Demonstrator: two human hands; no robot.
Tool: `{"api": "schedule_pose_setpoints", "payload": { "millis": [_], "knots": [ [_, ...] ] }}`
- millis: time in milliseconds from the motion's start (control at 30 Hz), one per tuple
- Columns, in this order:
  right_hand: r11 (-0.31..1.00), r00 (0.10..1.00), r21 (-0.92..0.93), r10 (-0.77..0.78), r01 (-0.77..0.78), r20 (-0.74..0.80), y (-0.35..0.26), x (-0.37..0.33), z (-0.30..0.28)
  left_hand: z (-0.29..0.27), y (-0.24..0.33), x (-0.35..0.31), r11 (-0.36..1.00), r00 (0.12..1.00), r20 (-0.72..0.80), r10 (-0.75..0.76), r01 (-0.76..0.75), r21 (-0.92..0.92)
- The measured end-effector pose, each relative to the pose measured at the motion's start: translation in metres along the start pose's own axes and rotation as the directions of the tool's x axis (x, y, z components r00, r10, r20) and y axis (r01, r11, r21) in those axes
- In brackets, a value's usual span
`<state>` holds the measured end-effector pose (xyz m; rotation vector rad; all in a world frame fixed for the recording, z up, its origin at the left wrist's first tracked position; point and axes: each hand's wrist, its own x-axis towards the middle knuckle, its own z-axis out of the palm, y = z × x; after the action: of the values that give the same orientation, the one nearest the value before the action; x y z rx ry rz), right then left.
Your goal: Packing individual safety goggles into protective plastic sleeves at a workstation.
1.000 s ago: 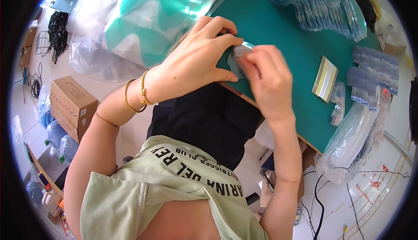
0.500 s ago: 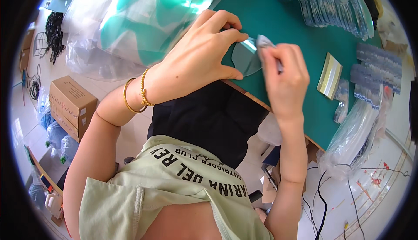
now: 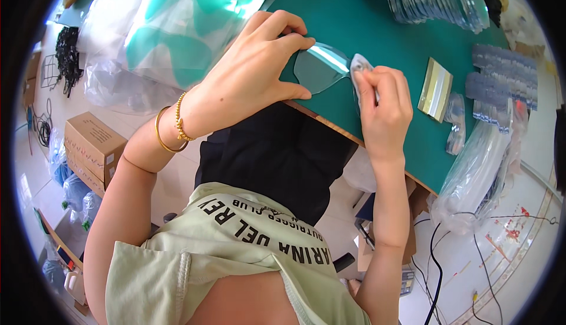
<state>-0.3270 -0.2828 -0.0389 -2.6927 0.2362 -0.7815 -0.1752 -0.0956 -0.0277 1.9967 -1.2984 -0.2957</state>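
Observation:
A clear, curved lens-shaped plastic piece (image 3: pixel 321 70) is over the green tabletop near its front edge, with a bright reflection across its upper part. My left hand (image 3: pixel 244 71) steadies it at the left end, index fingertip on the upper edge and thumb at the lower edge. Just right of the piece, my right hand (image 3: pixel 386 101) pinches a folded pale grey cloth (image 3: pixel 357 64) between thumb and fingers. The cloth stands beside the right tip of the lens; whether they touch is hard to tell.
Stacked clear lens pieces (image 3: pixel 433 1) stand at the far right. A yellowish-silver flat pack (image 3: pixel 435 90) lies right of my right hand, near several bundled strips (image 3: pixel 504 83) and a clear plastic bag (image 3: pixel 471 177). Large plastic sheeting (image 3: pixel 171 36) covers the left. A cardboard box (image 3: pixel 94 148) sits lower left.
My right hand and the cloth have come off the lens to its right, so more of it shows. The left hand has shifted slightly left with the piece.

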Motion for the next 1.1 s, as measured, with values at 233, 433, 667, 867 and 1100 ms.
{"api": "schedule_pose_setpoints", "payload": {
  "millis": [233,433,667,867,1100],
  "knots": [
    [0.965,0.967,-0.094,0.236,-0.246,-0.098,0.004,-0.042,-0.027,0.002,0.002,-0.001,0.997,0.995,-0.068,0.078,-0.077,0.014],
    [0.831,0.891,-0.327,0.397,-0.451,-0.22,0.044,-0.083,-0.093,-0.011,0.016,-0.026,0.977,0.971,-0.107,0.215,-0.214,0.023],
    [0.859,0.935,-0.395,0.231,-0.326,-0.269,0.017,-0.034,-0.078,-0.066,-0.025,-0.088,0.95,0.819,-0.51,-0.265,0.131,-0.283],
    [0.993,1.0,0.118,0.012,-0.011,-0.001,-0.099,0.063,0.009,-0.116,-0.096,-0.124,0.826,0.623,-0.544,-0.562,0.403,-0.393],
    [0.948,0.905,0.053,-0.316,0.315,0.284,-0.149,0.095,0.096,-0.134,-0.085,-0.106,0.822,0.649,-0.514,-0.561,0.36,-0.441]
  ]
}}
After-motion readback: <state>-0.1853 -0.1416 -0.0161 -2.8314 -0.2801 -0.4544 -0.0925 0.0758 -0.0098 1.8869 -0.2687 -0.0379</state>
